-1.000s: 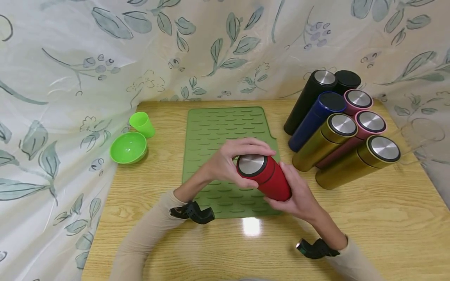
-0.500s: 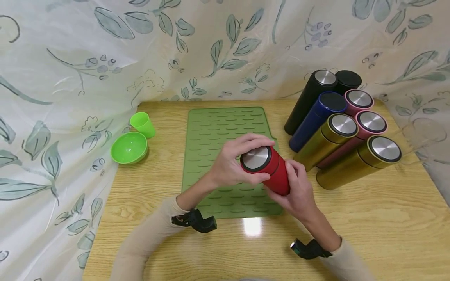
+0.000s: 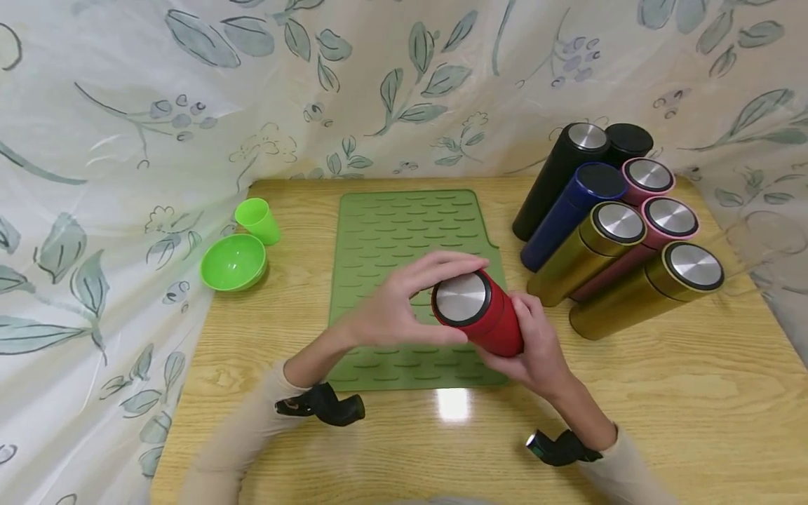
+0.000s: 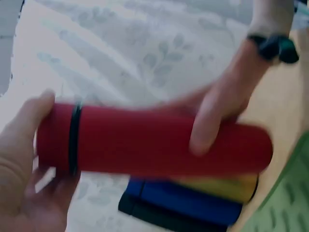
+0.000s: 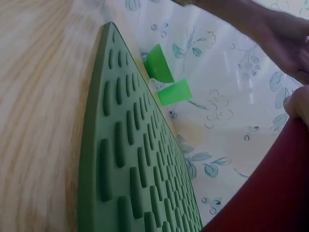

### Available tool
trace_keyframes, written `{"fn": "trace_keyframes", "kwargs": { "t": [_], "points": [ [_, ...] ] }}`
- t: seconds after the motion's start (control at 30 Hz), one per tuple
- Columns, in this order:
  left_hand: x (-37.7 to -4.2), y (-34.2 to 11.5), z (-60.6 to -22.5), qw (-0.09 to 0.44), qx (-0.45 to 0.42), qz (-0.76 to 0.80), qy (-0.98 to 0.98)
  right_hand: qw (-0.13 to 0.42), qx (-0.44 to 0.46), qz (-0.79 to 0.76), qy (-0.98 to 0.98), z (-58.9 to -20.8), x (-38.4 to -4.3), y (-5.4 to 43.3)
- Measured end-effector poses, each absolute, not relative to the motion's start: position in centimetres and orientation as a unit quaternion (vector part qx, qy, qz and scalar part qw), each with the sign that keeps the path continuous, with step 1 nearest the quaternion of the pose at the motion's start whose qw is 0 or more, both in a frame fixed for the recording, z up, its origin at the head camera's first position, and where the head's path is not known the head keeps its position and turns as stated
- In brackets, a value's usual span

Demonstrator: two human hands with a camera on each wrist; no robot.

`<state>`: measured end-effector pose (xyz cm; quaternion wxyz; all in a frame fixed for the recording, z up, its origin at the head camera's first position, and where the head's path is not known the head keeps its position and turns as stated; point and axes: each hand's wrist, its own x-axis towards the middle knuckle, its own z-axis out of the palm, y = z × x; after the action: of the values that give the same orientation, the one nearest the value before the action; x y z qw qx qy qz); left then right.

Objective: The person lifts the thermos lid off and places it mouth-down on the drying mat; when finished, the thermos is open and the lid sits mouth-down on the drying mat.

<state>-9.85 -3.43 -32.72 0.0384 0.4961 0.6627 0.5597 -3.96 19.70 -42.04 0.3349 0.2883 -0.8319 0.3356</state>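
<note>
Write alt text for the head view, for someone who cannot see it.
A right hand grips a tilted red bottle over a green mat; the left hand has fingers spread around the silver-topped end. On the wooden table, seven black, blue, gold and pink bottles stand at the picture's right, a green bowl and cup at its left.

The bare left hand has drawn back toward 8 o'clock, its thumb and fingers now straighter and spread wider about the round, silver-topped cap of the red cylindrical bottle.
</note>
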Motion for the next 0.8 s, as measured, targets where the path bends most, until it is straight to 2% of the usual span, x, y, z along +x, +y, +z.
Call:
{"fn": "trace_keyframes", "kwargs": {
  "t": [0.17,0.33,0.4,0.63,0.8],
  "points": [
    [-11.5,-4.0,-32.5,0.064,0.593,0.543,0.592,0.291,0.324,0.388,-0.812,-41.6,-3.8,19.7],
    [-11.4,-3.7,-32.7,0.035,0.577,0.557,0.597,0.307,0.308,0.388,-0.813,-41.6,-3.8,19.5],
    [-11.0,-3.6,-32.8,0.020,0.553,0.563,0.614,0.326,0.290,0.371,-0.819,-41.8,-3.9,19.5],
    [-10.1,-3.1,-32.8,-0.027,0.483,0.565,0.669,0.448,0.221,0.283,-0.819,-43.0,-4.1,19.1],
    [-9.7,-2.8,-32.6,-0.050,0.458,0.553,0.694,0.488,0.170,0.282,-0.809,-43.4,-4.5,18.5]
  ]
}}
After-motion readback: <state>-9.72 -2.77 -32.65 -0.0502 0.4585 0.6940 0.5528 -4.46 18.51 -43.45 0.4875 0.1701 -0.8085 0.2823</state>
